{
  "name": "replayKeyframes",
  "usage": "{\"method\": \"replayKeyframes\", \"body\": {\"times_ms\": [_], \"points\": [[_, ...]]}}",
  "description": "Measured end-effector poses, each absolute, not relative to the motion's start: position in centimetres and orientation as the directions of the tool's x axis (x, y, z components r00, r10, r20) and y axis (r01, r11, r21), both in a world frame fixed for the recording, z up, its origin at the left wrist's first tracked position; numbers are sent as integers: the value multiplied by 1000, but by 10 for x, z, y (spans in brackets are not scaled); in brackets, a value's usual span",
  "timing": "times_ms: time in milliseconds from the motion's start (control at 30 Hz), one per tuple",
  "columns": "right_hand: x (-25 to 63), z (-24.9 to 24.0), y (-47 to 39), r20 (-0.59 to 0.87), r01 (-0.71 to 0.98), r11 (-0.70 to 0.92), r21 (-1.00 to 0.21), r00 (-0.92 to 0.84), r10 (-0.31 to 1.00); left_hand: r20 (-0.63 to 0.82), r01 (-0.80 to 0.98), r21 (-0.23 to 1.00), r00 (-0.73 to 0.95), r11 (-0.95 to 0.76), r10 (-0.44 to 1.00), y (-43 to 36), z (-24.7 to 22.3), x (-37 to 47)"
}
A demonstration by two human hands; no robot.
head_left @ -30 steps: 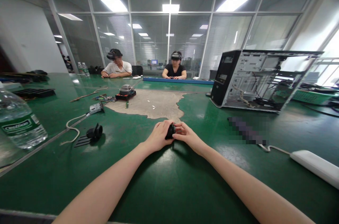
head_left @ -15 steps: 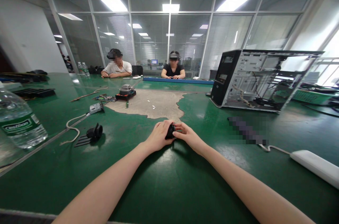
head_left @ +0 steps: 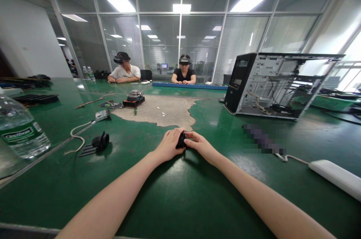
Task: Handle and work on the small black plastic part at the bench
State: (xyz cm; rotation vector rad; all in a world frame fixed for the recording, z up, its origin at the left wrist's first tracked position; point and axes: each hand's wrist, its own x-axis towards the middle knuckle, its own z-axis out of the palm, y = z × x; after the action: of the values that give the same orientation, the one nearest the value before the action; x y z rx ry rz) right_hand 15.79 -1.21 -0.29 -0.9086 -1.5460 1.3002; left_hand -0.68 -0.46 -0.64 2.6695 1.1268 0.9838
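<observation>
Just above the green table (head_left: 158, 201), near the middle of the view, both my hands are on a small black part (head_left: 181, 140). My left hand (head_left: 170, 142) is wrapped over its left side, fingers on top and thumb underneath. From the right, my right hand (head_left: 199, 142) grips its edge with thumb and fingertips. Most of the part is hidden by my fingers, so its kind does not show. Left of my hands lies a black round-ended part with flat prongs (head_left: 100, 141).
A computer case (head_left: 245, 84) with its side off stands at right. Near it are a blurred-out dark item (head_left: 262, 139) and a white power strip (head_left: 335, 177). A water bottle (head_left: 21, 130) stands left, beyond it a metal bracket (head_left: 102, 114). Two people sit across the table.
My right fingers have shifted very slightly on the black part, which has turned a little. My left hand and the things on the table stay where they were.
</observation>
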Motion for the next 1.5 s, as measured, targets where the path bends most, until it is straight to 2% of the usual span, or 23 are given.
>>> {"method": "replayKeyframes", "body": {"times_ms": [167, 400, 633, 1000, 1200, 1500], "points": [[157, 2, -16, 205, -59, 197, -979, -356, 912, 524, 612, 312, 527, -727, 668, -5, -6, -7], [156, -2, -12, 181, -20, 184, -983, -309, 934, 521, 607, 324, 525, -725, 673, -5, -5, -7], [159, -1, -13, 177, -37, 176, -984, -377, 909, 518, 609, 328, 523, -722, 677, -6, -5, -7], [158, -4, -11, 161, -24, 162, -986, -332, 930, 518, 616, 319, 523, -720, 677, -5, -5, -6], [160, -1, -14, 198, -45, 196, -980, -383, 903, 513, 613, 332, 520, -717, 683, -6, -4, -7], [157, -5, -11, 158, -21, 159, -987, -317, 935, 513, 610, 339, 519, -717, 684, -4, -6, -6]]}}
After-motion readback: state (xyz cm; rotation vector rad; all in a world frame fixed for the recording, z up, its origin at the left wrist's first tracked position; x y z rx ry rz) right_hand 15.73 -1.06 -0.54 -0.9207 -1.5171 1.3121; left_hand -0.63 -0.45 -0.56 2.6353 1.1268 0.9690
